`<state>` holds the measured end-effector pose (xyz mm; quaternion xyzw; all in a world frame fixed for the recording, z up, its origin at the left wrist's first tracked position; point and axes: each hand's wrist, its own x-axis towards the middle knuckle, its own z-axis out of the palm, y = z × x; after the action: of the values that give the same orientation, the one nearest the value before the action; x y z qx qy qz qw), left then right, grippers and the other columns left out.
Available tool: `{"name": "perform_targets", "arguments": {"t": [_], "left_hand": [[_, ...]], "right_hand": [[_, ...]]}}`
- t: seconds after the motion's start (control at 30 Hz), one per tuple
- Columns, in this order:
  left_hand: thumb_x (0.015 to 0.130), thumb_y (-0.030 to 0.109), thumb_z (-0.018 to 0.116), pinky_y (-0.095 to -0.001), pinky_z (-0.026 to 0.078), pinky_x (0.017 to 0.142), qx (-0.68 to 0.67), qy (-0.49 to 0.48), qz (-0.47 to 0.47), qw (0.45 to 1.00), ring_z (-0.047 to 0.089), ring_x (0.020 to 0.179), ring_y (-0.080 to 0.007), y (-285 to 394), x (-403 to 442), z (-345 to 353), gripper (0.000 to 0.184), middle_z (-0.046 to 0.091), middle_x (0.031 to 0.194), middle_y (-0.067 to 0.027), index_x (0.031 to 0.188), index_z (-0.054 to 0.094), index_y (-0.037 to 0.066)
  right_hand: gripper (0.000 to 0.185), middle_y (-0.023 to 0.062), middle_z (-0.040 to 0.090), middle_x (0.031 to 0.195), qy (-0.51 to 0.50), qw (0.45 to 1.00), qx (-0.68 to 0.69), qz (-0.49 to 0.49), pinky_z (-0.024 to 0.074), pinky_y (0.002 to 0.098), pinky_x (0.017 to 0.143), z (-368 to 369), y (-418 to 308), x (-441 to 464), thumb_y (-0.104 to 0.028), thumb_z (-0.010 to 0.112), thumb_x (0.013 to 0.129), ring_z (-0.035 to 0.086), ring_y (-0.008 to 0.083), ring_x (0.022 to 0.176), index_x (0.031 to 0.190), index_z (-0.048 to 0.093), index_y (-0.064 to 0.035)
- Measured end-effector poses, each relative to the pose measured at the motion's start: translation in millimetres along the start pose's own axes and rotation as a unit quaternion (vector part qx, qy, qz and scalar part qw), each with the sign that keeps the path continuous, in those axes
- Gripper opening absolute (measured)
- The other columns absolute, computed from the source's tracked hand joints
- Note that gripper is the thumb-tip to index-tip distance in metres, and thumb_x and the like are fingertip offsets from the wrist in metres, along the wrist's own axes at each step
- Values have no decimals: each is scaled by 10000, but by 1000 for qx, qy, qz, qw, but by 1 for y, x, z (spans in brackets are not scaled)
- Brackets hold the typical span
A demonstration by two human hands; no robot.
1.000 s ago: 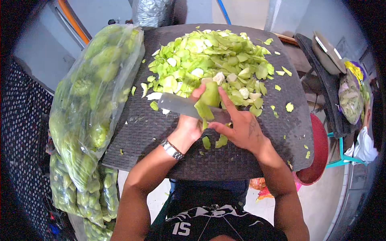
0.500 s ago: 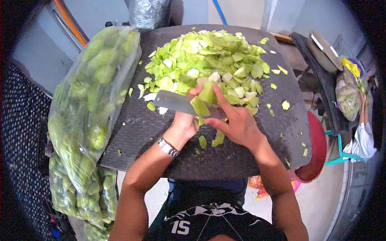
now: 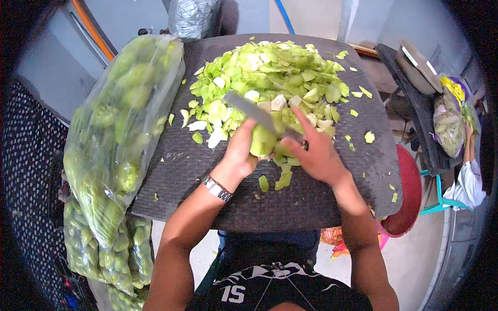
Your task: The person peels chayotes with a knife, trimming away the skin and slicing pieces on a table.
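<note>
A pale green chayote [image 3: 262, 141] sits in my left hand [image 3: 240, 150], whose fingers are wrapped round it just above the near part of the table. My right hand [image 3: 320, 157] grips a knife by its handle, which the fingers largely hide. The broad blade of the knife [image 3: 250, 111] slants up and left across the far side of the chayote, slightly blurred. Beyond the hands lies a large heap of green and white slices [image 3: 275, 70]. A few strips of peel [image 3: 283, 177] lie below the hands.
The dark woven-pattern table [image 3: 207, 207] has scattered scraps on it. A long clear bag of chayotes [image 3: 122, 114] leans along its left edge, above more bags [image 3: 98, 246]. A red tub [image 3: 407, 192] stands at the right. Another person's arm [image 3: 470, 142] shows at far right.
The knife has swung from lying nearly level to a steeper slant, its tip higher and further right. The chayote has moved nearer to me, and the cut piece on the blade no longer shows.
</note>
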<state>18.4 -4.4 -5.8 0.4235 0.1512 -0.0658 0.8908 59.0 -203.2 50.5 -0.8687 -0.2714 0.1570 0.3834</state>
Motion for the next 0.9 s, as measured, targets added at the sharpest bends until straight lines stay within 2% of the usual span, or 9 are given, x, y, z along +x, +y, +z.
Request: {"name": "perform_targets", "arguments": {"t": [0.03,0.17,0.43,0.5,0.57,0.63,0.7,0.83,0.9], "left_hand": [[1013,516,565,-368,565,737,-12,3,-3,1000,695,987,-222,-2,1,1,484,707,1165,-67,1303,613,131],[1039,485,554,-418,584,861,-13,-2,9,1000,696,1067,-253,-15,8,-7,497,696,1226,-83,1343,586,93],[1073,461,492,-443,538,1028,-37,-17,39,998,673,1173,-275,-20,7,2,534,664,1341,-108,1434,535,69],[1071,461,495,-438,537,1030,-13,-20,48,999,672,1176,-277,-20,11,-2,536,666,1335,-103,1432,534,67],[1073,460,494,-437,570,945,10,-17,37,999,682,1133,-263,-16,8,-3,524,678,1299,-96,1440,530,87],[1072,444,502,-399,564,752,15,-10,39,999,694,1000,-230,-15,1,4,471,694,1205,-86,1385,551,95],[1070,412,517,-327,520,450,10,-4,53,999,706,777,-177,-14,-7,15,385,713,1052,-74,1269,598,93],[1074,440,490,-336,523,451,32,19,34,999,699,723,-194,-5,-13,21,403,712,997,-74,1270,598,105],[1074,456,481,-334,521,448,44,2,10,999,696,704,-203,-4,-7,15,422,710,981,-70,1270,599,101]], "right_hand": [[859,340,694,1070,147,953,-71,-257,537,493,925,21,16,11,-502,675,960,690,478,1068,1582,310,-34],[846,322,573,1393,35,988,1,-153,395,444,1137,18,21,2,-422,724,943,520,420,1376,1580,331,-29],[855,313,642,1282,-7,991,18,-132,452,456,1069,14,20,-1,-400,736,938,595,447,1278,1578,301,-36],[812,295,683,1028,31,985,-18,-167,524,486,871,15,25,-1,-448,727,938,668,473,1028,1527,357,-29],[767,274,700,879,84,973,-48,-210,556,503,748,17,32,4,-476,715,941,705,483,877,1481,406,-27],[716,249,693,833,142,952,-72,-260,550,505,701,19,38,9,-485,701,948,705,476,825,1441,446,-33],[666,246,693,841,121,961,-50,-242,545,504,680,14,39,10,-486,688,957,707,465,819,1404,483,-37],[592,241,694,842,47,988,-40,-138,537,507,658,2,22,4,-480,676,965,706,459,818,1341,538,-44],[570,250,692,839,112,969,-53,-213,539,505,675,10,30,9,-479,670,970,707,460,832,1327,550,-51]]}}
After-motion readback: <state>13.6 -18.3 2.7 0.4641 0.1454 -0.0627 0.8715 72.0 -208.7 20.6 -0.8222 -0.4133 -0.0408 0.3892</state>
